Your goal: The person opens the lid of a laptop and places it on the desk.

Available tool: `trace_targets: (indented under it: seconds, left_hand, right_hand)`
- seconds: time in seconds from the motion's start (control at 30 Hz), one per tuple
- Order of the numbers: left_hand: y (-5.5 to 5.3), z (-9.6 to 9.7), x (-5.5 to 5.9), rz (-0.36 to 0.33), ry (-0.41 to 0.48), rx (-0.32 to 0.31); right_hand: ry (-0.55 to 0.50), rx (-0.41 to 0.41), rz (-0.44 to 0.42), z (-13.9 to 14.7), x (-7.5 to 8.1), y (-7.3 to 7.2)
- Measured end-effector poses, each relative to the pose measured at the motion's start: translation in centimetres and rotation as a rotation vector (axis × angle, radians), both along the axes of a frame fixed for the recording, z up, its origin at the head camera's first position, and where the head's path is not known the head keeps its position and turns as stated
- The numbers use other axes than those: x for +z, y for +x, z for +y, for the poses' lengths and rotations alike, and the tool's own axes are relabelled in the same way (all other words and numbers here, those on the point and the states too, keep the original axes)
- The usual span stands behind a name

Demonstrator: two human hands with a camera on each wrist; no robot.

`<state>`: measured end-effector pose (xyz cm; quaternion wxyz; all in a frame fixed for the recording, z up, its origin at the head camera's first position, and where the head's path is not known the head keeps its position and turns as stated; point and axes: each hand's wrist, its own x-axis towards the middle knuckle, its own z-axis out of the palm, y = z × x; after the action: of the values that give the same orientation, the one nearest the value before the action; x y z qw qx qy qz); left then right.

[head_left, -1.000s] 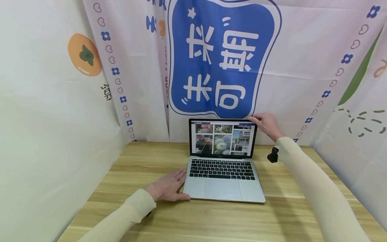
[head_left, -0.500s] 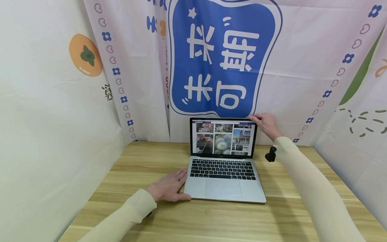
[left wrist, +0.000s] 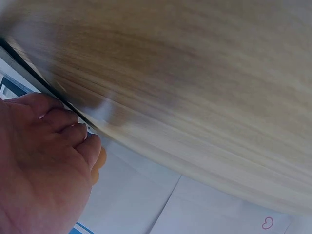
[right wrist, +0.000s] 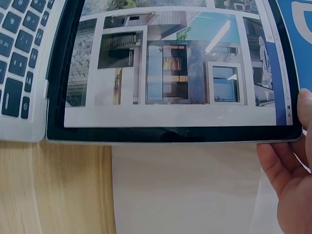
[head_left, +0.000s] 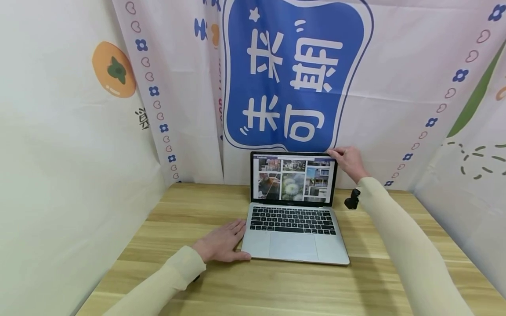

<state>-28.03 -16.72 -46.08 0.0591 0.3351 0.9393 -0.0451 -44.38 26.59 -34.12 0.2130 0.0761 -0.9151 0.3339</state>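
Observation:
An open silver laptop (head_left: 292,245) stands on the wooden table, its screen lit with a grid of photos. My left hand (head_left: 222,242) rests on the table at the laptop's left side, fingertips touching the edge and thumb at the front corner. In the left wrist view, that hand (left wrist: 46,165) lies along the laptop's edge. My right hand (head_left: 349,162) pinches the top right corner of the laptop's lid. The right wrist view shows this hand (right wrist: 292,170) with its thumb on the screen side and its fingers behind the lid (right wrist: 180,134).
Behind the table (head_left: 189,206) hangs a white cloth (head_left: 387,87) with a blue printed panel, close to the laptop's lid. More printed cloth hangs at the left and right sides. Bare wood shows around the laptop.
The head view has shifted slightly. The lid's top edge sits a little higher in it, with my right hand still pinching the corner. My left hand stays at the laptop's left edge.

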Motion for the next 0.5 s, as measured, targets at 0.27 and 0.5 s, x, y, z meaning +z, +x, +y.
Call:
trace_targets:
  seconds: [0.27,0.5]
  left_hand:
    - [-0.1,-0.04,0.03,-0.011,0.0,0.013]
    - [-0.15,0.11,0.04,-0.007,-0.007,0.005]
  right_hand:
    - [-0.035,-0.015,0.036,0.05,-0.18,-0.07]
    - [-0.089,-0.026,-0.013,0.32,-0.04,0.06]
